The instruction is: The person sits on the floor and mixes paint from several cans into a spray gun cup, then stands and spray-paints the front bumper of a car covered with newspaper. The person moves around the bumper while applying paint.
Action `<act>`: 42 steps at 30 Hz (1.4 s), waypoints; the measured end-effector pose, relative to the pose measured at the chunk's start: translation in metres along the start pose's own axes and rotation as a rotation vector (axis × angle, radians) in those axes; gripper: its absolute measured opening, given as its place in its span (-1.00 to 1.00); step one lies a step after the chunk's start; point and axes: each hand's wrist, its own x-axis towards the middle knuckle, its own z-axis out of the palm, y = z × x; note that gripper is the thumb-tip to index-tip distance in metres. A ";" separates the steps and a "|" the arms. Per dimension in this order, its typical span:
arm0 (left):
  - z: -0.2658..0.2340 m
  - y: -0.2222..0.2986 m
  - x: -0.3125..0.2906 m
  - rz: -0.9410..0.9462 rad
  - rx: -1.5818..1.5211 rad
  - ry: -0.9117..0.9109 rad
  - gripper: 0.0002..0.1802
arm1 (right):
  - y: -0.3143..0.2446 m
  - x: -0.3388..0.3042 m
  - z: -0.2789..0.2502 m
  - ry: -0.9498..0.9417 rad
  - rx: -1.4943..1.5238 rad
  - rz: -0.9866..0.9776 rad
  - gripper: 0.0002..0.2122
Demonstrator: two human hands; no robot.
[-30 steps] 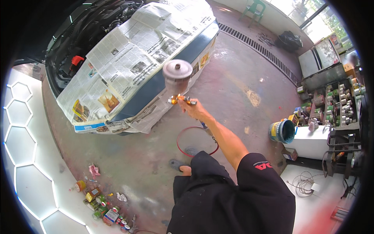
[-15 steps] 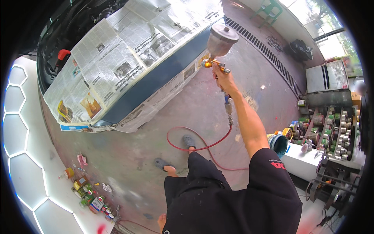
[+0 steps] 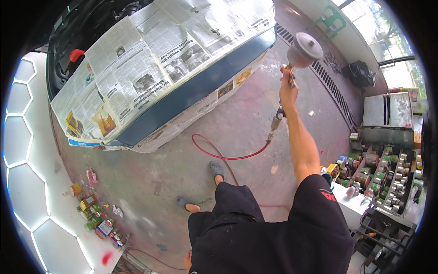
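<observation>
My right hand [image 3: 288,93] is wrapped round the grip of a spray gun [image 3: 305,51] with a grey paint cup on top, held out on the extended arm. A red air hose [image 3: 228,158] hangs from its lower end and loops down to the floor. The gun stands apart from the right end of a dark blue-grey car panel [image 3: 191,89]. Newspaper sheets [image 3: 150,59] are taped above and below that bare strip. Only a sliver of my left hand [image 3: 188,261] shows beside my hip at the lower edge; its fingers are hidden.
Paint cans [image 3: 388,178] fill a rack at right, beside a white bench [image 3: 351,196]. More cans and bottles [image 3: 98,219] lie at lower left near lit hexagonal panels [image 3: 27,187]. A floor grate [image 3: 335,91], a green chair [image 3: 331,23] and a black bag [image 3: 360,73] are far right.
My right hand has carried the spray gun rightward, away from the panel's right end. The hose loop has shifted with it. My feet appear slightly lower left in view.
</observation>
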 end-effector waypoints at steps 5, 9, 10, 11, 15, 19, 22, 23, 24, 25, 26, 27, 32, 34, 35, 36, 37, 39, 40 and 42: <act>0.015 -0.012 0.001 0.011 -0.028 -0.006 -0.60 | 0.023 -0.095 0.017 0.171 0.196 0.084 -0.35; 0.016 -0.034 0.007 0.040 -0.055 -0.011 -0.60 | 0.032 -0.222 0.034 0.137 0.370 0.452 -0.30; 0.015 -0.040 0.010 0.052 -0.062 -0.013 -0.59 | 0.036 -0.256 0.038 0.131 0.404 0.497 -0.27; 0.011 -0.048 0.013 0.058 -0.071 -0.009 -0.59 | 0.032 -0.296 0.045 0.119 0.439 0.544 -0.25; 0.002 -0.085 0.031 0.099 -0.120 -0.016 -0.59 | 0.030 -0.450 0.066 0.044 0.462 0.693 -0.22; -0.017 -0.136 0.048 0.137 -0.191 -0.010 -0.58 | 0.039 -0.582 0.066 -0.275 0.356 0.685 -0.35; -0.049 -0.191 0.058 0.148 -0.250 0.023 -0.57 | 0.021 -0.676 0.077 -0.449 0.267 0.499 -0.46; -0.059 -0.210 0.060 0.143 -0.284 0.039 -0.57 | 0.015 -0.702 0.082 -0.531 0.272 0.407 -0.50; -0.066 -0.229 0.063 0.137 -0.313 0.043 -0.57 | 0.018 -0.722 0.083 -0.597 0.270 0.316 -0.53; -0.075 -0.248 0.064 0.126 -0.341 0.050 -0.57 | 0.024 -0.741 0.086 -0.690 0.288 0.229 -0.50; -0.086 -0.270 0.063 0.110 -0.386 0.079 -0.57 | 0.015 -0.770 0.091 -0.779 0.222 0.224 -0.59; -0.096 -0.291 0.060 0.086 -0.433 0.103 -0.56 | -0.002 -0.800 0.092 -0.862 0.156 0.217 -0.67; -0.143 -0.338 0.031 -0.133 -0.717 0.186 -0.50 | -0.019 -0.934 0.111 -1.236 0.149 -0.215 -0.70; -0.173 -0.301 0.009 -0.131 -0.621 0.221 -0.44 | -0.026 -0.973 0.117 -1.295 0.278 -0.453 -0.63; -0.191 -0.297 0.009 -0.105 -0.679 0.279 -0.37 | -0.042 -0.999 0.124 -1.358 0.331 -0.563 -0.60; -0.205 -0.295 0.012 -0.074 -0.736 0.331 -0.28 | -0.058 -1.024 0.130 -1.414 0.386 -0.674 -0.56; -0.217 -0.276 0.012 0.082 -0.734 0.432 -0.19 | -0.074 -1.043 0.131 -1.477 0.386 -0.771 -0.51; -0.254 -0.190 -0.012 0.279 -0.690 0.484 -0.03 | -0.098 -1.066 0.130 -1.671 0.230 -0.889 -0.42; -0.279 -0.146 -0.030 0.320 -0.657 0.477 0.03 | -0.114 -1.081 0.133 -1.820 0.105 -0.914 -0.37; -0.304 -0.123 -0.013 0.481 -0.562 0.716 -0.08 | -0.141 -1.115 0.141 -1.978 0.019 -1.020 -0.28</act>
